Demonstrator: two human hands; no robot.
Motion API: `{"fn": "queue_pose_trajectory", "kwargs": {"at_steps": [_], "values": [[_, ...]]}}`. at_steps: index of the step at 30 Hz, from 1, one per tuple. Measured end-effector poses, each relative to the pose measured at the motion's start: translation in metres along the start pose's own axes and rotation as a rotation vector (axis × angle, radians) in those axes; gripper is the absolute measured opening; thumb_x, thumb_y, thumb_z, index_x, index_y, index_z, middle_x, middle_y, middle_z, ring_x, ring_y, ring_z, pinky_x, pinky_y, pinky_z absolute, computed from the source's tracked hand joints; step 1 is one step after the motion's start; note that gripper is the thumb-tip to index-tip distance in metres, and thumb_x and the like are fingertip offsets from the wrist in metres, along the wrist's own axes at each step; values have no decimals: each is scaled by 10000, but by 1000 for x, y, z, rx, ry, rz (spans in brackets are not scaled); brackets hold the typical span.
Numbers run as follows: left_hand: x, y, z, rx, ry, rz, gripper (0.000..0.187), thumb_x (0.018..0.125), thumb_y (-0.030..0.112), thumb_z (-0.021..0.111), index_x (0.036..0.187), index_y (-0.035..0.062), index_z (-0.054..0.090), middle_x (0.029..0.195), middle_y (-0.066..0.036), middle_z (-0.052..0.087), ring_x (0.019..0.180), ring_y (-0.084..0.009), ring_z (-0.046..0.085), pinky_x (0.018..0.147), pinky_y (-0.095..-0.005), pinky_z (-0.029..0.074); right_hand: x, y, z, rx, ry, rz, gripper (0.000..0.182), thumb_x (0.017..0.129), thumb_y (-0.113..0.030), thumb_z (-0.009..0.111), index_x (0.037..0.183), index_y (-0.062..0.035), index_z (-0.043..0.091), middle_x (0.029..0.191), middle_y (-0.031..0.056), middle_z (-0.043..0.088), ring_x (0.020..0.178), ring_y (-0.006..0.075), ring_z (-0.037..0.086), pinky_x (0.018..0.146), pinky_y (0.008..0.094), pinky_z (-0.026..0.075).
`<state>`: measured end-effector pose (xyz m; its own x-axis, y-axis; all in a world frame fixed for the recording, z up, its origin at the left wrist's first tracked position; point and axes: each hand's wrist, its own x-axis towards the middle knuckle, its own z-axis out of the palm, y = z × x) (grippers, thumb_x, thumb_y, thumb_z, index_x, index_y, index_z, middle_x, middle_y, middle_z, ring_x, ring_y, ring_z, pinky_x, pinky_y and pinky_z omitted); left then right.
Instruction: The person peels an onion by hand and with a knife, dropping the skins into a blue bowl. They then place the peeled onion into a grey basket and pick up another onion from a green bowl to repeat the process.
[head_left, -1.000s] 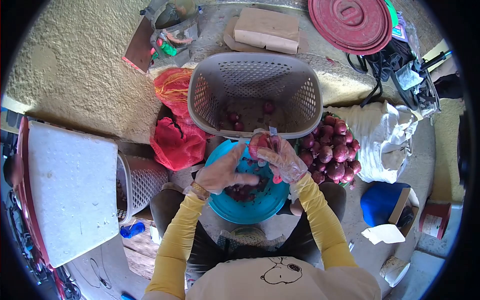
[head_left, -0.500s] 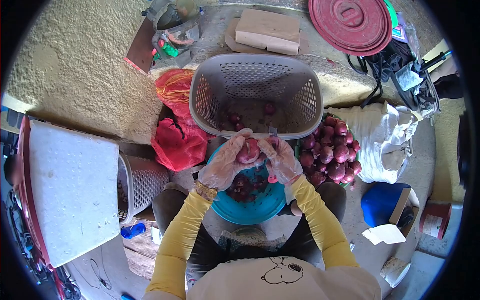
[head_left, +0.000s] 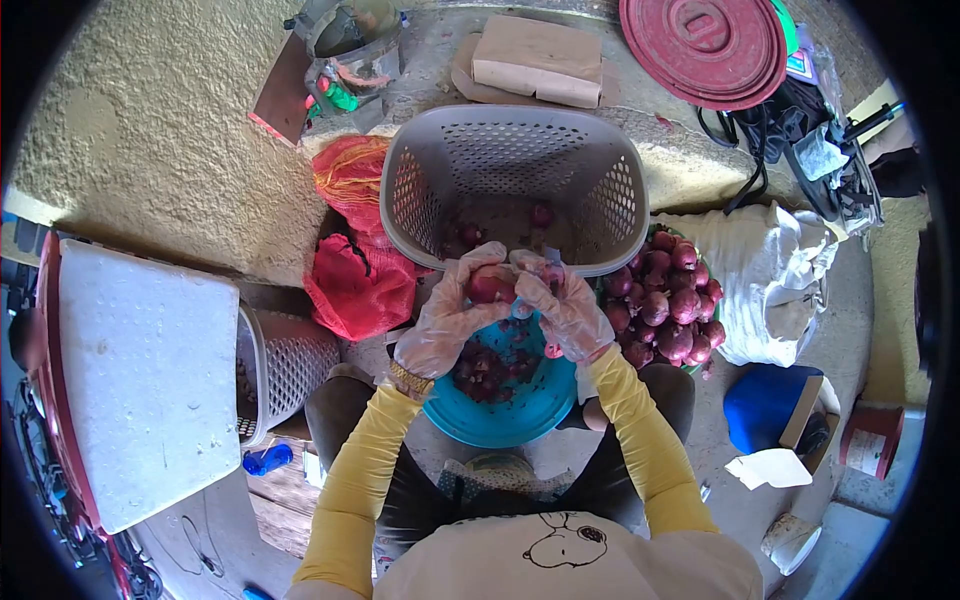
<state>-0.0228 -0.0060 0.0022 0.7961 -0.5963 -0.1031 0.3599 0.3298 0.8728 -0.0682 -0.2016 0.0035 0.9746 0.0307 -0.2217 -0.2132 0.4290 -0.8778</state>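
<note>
Head view: onion (head_left: 490,288) in left fingers (head_left: 484,254), right fingers (head_left: 532,286) beside

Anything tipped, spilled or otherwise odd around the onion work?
A white container at lower right looks tipped onto its side, and a loose white sheet lies skewed beside the cardboard box. The onion scraps sit inside the teal basin; no obvious spill.

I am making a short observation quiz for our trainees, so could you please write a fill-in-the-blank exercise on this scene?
The left hand and the right hand are above a basin coloured ____.
Both sleeves are ____.
The heap of whole onions lies to the ____ of the basin.
The large round lid is ____.

Missing words: blue; yellow; right; red.
</note>
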Motion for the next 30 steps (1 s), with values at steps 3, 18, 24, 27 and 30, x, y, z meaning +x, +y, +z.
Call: {"fn": "queue_pose_trajectory", "kwargs": {"at_steps": [3,18,24,27,30], "values": [[-4,4,4,143,-28,28,767,914,40,771,1557,94,355,1356,-72,550,1214,-176,575,1046,-343,500,4,5,-3,-126,-11,-99,326,988,-270,743,1213,-39,698,1036,8,729,855,76,650,712,259,528],[-8,3,3,107,20,-11,508,956,101,737,1387,70,469,1267,-77,557,1098,-157,615,975,-325,522,2,4,-9,-758,111,-197,285,1005,-291,698,1050,-11,729,769,102,725,682,150,690,641,323,536],[-4,-12,-16,-62,115,-136,441,1047,257,604,1419,56,480,1286,-103,601,1145,-214,633,982,-373,563,4,12,-13,-412,77,-1,278,1017,-279,690,1043,-3,714,800,57,725,660,115,652,599,289,513],[-2,-12,-22,-223,154,-148,434,1064,283,542,1417,37,491,1266,-134,628,1137,-247,651,923,-413,609,3,11,-12,-286,63,19,277,1009,-282,704,1062,-10,706,829,50,721,656,109,632,592,276,502],[-3,-2,-18,-395,133,-163,443,1076,301,500,1417,19,496,1273,-168,632,1090,-282,676,878,-454,631,-1,-6,-15,-261,31,86,347,984,-328,735,1103,-6,686,857,50,709,679,116,622,623,272,504]]}}
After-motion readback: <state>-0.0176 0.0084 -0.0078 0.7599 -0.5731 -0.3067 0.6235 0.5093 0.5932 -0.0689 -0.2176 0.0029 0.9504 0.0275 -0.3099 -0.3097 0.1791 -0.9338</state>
